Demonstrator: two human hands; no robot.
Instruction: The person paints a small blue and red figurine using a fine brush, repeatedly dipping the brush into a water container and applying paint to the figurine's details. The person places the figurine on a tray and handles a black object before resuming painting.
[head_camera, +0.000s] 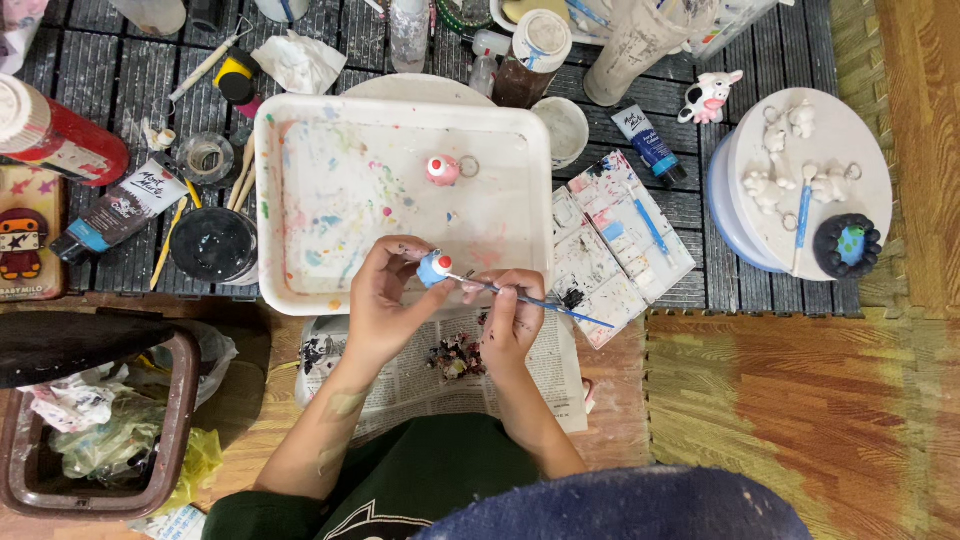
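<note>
Fingers of the left hand (385, 300) pinch a small blue-and-red painted clay figurine (434, 267), held up over the near rim of the white paint-smeared plastic tray (300, 200), likely so drips land inside. Fingers of the right hand (510, 315) close around a thin blue-handled paintbrush (540, 300), pen-style, tip touching the figurine; a low grip probably steadies fine strokes. One pink-and-red painted figurine with a keyring (443, 170) sits in the tray, apart, perhaps drying. Roughly five unpainted white figurines (790, 160) lie on the round white lid (860, 140) at right. Newspaper (420, 375) lies under the hands.
</note>
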